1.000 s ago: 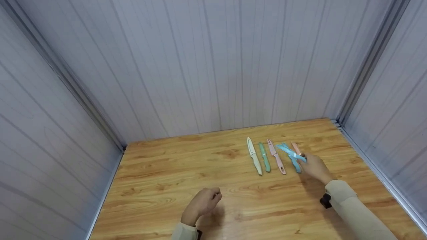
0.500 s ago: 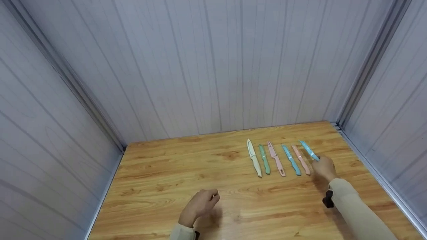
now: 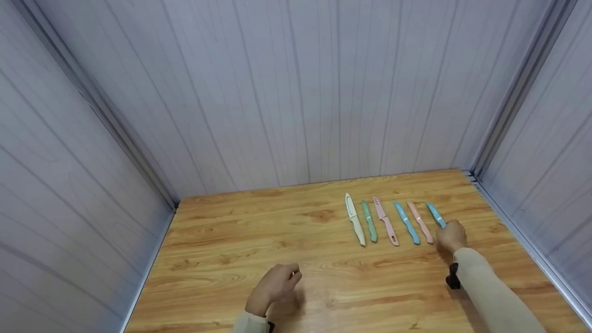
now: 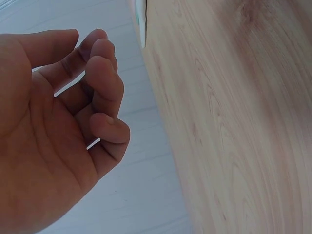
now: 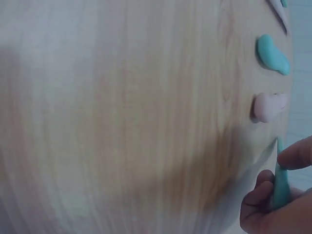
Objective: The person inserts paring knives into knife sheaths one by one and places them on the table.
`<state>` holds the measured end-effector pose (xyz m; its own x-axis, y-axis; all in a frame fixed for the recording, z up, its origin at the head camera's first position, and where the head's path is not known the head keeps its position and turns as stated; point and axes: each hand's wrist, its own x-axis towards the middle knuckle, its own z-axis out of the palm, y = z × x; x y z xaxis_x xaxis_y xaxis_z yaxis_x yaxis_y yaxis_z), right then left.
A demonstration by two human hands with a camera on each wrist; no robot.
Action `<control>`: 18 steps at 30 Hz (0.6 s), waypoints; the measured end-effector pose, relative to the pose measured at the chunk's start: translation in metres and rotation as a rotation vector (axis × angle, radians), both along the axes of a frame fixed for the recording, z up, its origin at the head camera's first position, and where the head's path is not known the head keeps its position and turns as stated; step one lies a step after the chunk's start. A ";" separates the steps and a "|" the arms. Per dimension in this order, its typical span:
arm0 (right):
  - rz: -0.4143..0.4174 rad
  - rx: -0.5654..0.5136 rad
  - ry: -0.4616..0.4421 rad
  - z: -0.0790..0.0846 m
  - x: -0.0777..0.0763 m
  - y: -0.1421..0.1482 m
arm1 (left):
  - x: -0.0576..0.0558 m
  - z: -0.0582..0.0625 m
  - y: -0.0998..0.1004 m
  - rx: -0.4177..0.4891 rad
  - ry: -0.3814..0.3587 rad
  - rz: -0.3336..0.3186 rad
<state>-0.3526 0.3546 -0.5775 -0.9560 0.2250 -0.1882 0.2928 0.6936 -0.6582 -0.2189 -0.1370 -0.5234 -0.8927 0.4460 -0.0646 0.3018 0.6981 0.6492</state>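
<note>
At the right end of a row of knives, my right hand [image 3: 452,235] pinches the handle of a blue knife [image 3: 435,213], its blade pointing toward the back wall. In the right wrist view the thumb and fingers press on that handle [image 5: 281,187]. Left of it lie a salmon-pink knife [image 3: 421,223], another blue knife [image 3: 407,224], a pink knife with slots in its blade [image 3: 386,223], a green knife [image 3: 369,222] and a white knife [image 3: 355,222]. My left hand [image 3: 276,283] hovers over the front of the table, fingers loosely curled, holding nothing.
A wood-grain table [image 3: 231,231] carries everything. Pale panelled walls enclose it at the back [image 3: 277,92] and on both sides. A metal strip [image 3: 522,240] runs along its right edge.
My right hand has carried the blue knife rightward, from across the other blue knife to beyond the salmon-pink one, and lowered it nearly parallel to the row. The left hand has barely moved.
</note>
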 end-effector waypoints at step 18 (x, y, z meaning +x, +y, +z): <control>0.034 0.132 0.039 -0.009 -0.002 0.010 | 0.003 0.001 -0.005 0.007 0.014 0.007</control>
